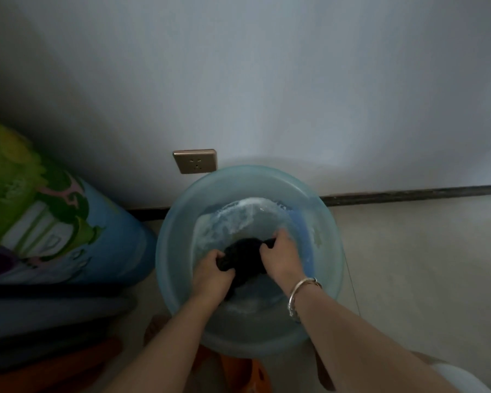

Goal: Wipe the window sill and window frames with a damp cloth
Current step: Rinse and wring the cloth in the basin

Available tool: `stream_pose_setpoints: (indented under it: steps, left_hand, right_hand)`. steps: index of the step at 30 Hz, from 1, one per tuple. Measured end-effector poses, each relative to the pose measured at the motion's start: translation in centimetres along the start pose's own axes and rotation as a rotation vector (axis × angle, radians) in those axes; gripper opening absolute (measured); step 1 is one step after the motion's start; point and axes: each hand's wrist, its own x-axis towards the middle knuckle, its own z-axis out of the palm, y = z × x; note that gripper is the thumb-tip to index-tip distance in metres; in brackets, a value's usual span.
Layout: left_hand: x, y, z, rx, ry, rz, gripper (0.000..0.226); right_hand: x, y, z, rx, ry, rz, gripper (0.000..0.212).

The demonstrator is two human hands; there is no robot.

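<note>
A dark cloth (245, 255) lies bunched in sudsy water inside a pale blue plastic basin (179, 222). The basin stands low in the middle of the head view, against a white wall. My left hand (213, 275) grips the cloth's near left end with curled fingers. My right hand (281, 255) grips its far right end, a silver bangle on that wrist. The cloth stretches between the two hands, partly under water. No window sill or window frame is in view.
A wall socket (195, 161) sits just above the basin's far rim. A rolled colourful mat (54, 222) leans at the left. A dark skirting board (408, 194) runs along the wall's foot. Something orange (238, 367) shows under the basin; pale floor lies to the right.
</note>
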Motion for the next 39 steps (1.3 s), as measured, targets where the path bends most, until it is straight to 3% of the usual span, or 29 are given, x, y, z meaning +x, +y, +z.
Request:
stream_pose_setpoints:
  steps: [5,8,11,16,22,26,29,32,36,39]
  left_hand:
    - [0.6,0.4,0.6,-0.079,0.055,0.027,0.012]
    - [0.9,0.7,0.9,-0.175,0.174,-0.057,0.034]
    - [0.2,0.3,1.3,-0.135,0.156,-0.050,0.066]
    - [-0.3,-0.7,1.5,-0.025,0.158,0.128,0.035]
    - [0.1,-0.3,1.4,-0.070,0.193,0.223,0.018]
    - [0.1,-0.1,1.2,-0.143,0.202,0.136,0.025]
    - [1.1,-0.5,1.3,-0.220,0.174,-0.008,0.040]
    - [1.2,0.1,1.4,-0.120,0.152,-0.067,0.056]
    - [0.6,0.6,1.5,-0.055,0.158,0.038,0.037]
    - [0.4,1.6,1.7,-0.164,0.124,0.058,0.025]
  right_hand:
    - [0.2,0.5,-0.8,0.072,0.059,0.045,0.048]
    - [0.1,0.7,-0.7,-0.199,0.104,-0.008,0.045]
    - [0.4,1.1,-0.2,-0.421,0.076,-0.115,0.033]
    - [0.8,0.7,0.5,-0.109,-0.189,-0.042,0.027]
    - [0.7,0.3,0.9,0.135,-0.109,0.006,0.027]
    - [0.6,-0.3,0.7,0.303,-0.009,0.063,0.023]
    - [0.7,-0.2,0.4,0.282,-0.005,0.062,0.015]
    - [0.8,0.0,0.2,0.207,-0.043,0.020,0.028]
    - [0.7,0.3,-0.1,0.071,0.111,0.020,0.043]
    - [1.1,0.1,-0.1,-0.023,0.046,0.106,0.038]
